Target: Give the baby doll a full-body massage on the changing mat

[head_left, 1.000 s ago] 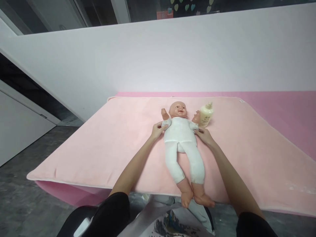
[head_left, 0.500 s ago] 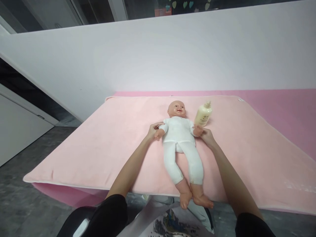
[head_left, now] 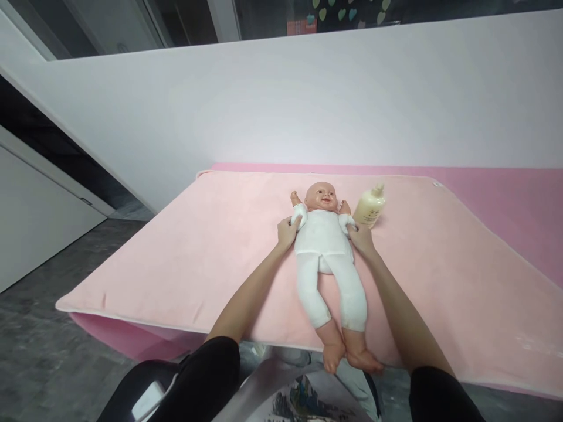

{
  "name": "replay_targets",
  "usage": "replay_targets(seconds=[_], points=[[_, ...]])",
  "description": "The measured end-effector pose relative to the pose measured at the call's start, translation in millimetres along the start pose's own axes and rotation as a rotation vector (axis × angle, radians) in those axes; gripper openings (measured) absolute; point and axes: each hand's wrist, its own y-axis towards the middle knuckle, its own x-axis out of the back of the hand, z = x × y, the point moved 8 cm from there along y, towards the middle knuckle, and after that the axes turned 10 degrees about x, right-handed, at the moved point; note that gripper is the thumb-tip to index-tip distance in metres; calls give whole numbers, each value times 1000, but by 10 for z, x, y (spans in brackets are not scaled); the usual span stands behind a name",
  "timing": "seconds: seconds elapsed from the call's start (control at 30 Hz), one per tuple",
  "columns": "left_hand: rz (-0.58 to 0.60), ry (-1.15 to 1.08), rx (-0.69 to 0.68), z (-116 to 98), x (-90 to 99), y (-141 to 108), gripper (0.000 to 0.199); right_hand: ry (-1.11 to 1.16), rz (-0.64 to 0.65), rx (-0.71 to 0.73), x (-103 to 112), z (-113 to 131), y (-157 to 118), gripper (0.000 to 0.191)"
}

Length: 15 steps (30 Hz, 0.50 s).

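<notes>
A baby doll (head_left: 324,231) with a white cloth body lies on its back on a pale pink blanket (head_left: 176,258), its feet reaching over the front edge. Both doll arms are bent upward, hands beside the head. My left hand (head_left: 287,232) is closed around the doll's arm at the left of the picture, near the elbow. On the other side, my right hand (head_left: 360,237) grips the other arm the same way. Just beyond my right hand stands a pale yellow pump bottle (head_left: 369,206).
A darker pink surface (head_left: 505,205) shows beneath the blanket at the back and right. Behind it rises a white wall (head_left: 308,105) with a window above. Grey floor (head_left: 39,328) lies at the left. A white device with a cable (head_left: 148,401) sits by my left elbow.
Both doll arms have swung up from beside the body to beside the head. My hands have moved slightly inward with them. The view has shifted a little.
</notes>
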Motion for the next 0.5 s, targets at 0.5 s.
replay_targets(seconds=[0.5], points=[[329, -403, 58, 24, -13, -166, 41, 283, 127, 13, 168, -186, -373, 31]])
